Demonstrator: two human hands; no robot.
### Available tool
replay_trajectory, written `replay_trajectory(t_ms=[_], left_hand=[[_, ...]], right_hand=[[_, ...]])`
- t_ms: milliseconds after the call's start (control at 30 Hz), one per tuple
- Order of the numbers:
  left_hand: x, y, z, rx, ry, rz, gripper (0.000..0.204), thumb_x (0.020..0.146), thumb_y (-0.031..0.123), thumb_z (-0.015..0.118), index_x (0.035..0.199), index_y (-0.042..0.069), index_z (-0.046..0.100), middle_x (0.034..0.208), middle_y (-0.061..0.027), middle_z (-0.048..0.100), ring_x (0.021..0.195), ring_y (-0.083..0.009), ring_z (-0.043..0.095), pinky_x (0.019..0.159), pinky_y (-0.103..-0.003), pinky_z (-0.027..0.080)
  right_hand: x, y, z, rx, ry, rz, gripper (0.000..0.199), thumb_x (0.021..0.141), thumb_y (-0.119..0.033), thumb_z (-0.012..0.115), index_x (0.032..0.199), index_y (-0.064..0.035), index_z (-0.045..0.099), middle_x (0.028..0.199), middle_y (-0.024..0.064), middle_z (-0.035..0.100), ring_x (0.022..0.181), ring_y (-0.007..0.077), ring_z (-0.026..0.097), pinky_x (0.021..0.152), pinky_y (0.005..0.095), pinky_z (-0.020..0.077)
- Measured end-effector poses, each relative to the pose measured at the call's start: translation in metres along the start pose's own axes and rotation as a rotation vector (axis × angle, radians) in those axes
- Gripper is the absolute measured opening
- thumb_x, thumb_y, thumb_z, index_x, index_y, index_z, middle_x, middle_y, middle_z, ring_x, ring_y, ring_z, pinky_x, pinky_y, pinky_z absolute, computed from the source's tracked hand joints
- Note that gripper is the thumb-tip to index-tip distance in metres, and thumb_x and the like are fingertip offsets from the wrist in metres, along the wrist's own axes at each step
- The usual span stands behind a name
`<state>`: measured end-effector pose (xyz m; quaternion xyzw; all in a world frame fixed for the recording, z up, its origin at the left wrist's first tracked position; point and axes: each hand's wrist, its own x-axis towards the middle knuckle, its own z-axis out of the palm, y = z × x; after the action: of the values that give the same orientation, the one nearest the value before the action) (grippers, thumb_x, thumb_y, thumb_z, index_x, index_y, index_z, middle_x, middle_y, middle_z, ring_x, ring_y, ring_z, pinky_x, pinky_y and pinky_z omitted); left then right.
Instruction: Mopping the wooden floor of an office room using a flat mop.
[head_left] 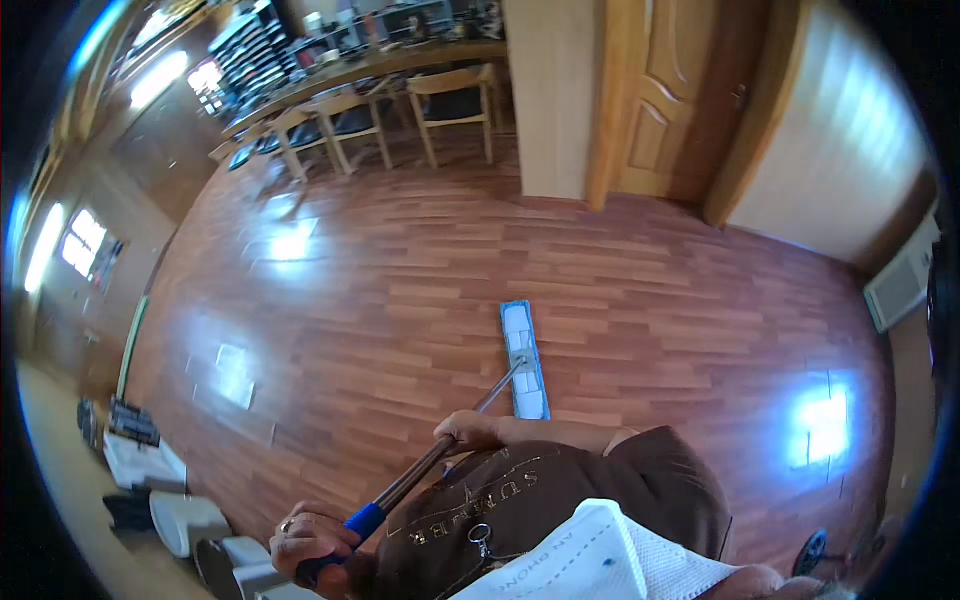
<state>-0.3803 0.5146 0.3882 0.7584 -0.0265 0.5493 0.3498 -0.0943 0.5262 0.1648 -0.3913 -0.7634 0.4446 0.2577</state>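
The left hand wraps the upper end of the mop handle and the right hand grips farther down, presumably steering the mop head flat on the floor beyond it.

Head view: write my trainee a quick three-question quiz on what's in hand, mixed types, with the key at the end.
1. Multiple choice: what is fixed to the far end of the pole?
A) a bristle broom
B) a flat mop head
C) a rubber squeegee

2. True or false: along the pole, the left hand is nearer to that far end than the right hand.

3. Fill in the colour: the handle grip in the left hand is ____.

Key: 1. B; 2. False, the right hand is nearer; 3. blue.
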Motion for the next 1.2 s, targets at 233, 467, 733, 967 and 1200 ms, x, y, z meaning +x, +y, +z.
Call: replay_trajectory(t_ms=[233,467,733,967,1200], left_hand=[[0.043,-0.085,0.054,-0.340,-0.274,-0.105,0.028,0.074,0.023,0.078,0.086,0.004,0.061,0.068,-0.0069,0.065,0.065,-0.0252,0.069,0.067,-0.041,0.051],[0.063,-0.195,0.129,-0.704,-0.631,-0.237,0.022,0.075,0.022,0.076,0.088,0.008,0.065,0.073,-0.0046,0.066,0.066,-0.0193,0.063,0.088,-0.042,0.044],[0.026,-0.307,0.206,-0.922,-0.752,-0.432,0.011,0.077,0.000,0.065,0.088,0.004,0.065,0.094,-0.0070,0.064,0.093,-0.0209,0.059,0.086,-0.036,0.044],[0.001,-0.371,0.183,-0.969,-0.975,-0.423,0.019,0.078,0.001,0.065,0.096,0.004,0.067,0.099,-0.0093,0.064,0.101,-0.0222,0.057,0.090,-0.038,0.044],[0.010,-0.407,0.039,-0.849,-0.821,-0.496,0.016,0.077,0.005,0.063,0.092,0.003,0.068,0.097,-0.0088,0.065,0.095,-0.0191,0.059,0.085,-0.033,0.046]], right_hand=[[-0.083,0.057,-0.041,-0.263,0.513,0.060,0.022,0.075,-0.018,0.069,0.068,-0.0077,0.051,0.067,0.0141,0.056,0.066,0.0373,0.056,0.057,0.0444,0.0423],[-0.178,0.109,-0.055,-0.308,0.930,0.468,0.023,0.073,-0.022,0.071,0.065,-0.0097,0.052,0.062,0.0134,0.055,0.061,0.0361,0.056,0.054,0.0425,0.0433],[-0.254,0.211,-0.064,-0.564,1.233,0.725,0.018,0.068,-0.018,0.067,0.062,-0.0081,0.054,0.067,0.0127,0.058,0.068,0.0342,0.060,0.060,0.0434,0.0464],[-0.253,0.278,-0.043,-0.621,1.145,1.013,0.010,0.068,-0.019,0.064,0.067,-0.0100,0.060,0.075,0.0135,0.064,0.077,0.0364,0.062,0.066,0.0456,0.0495],[-0.088,0.287,-0.034,-0.534,1.120,0.896,0.017,0.063,-0.020,0.071,0.075,-0.0103,0.063,0.081,0.0103,0.065,0.080,0.0340,0.062,0.074,0.0450,0.0494]])
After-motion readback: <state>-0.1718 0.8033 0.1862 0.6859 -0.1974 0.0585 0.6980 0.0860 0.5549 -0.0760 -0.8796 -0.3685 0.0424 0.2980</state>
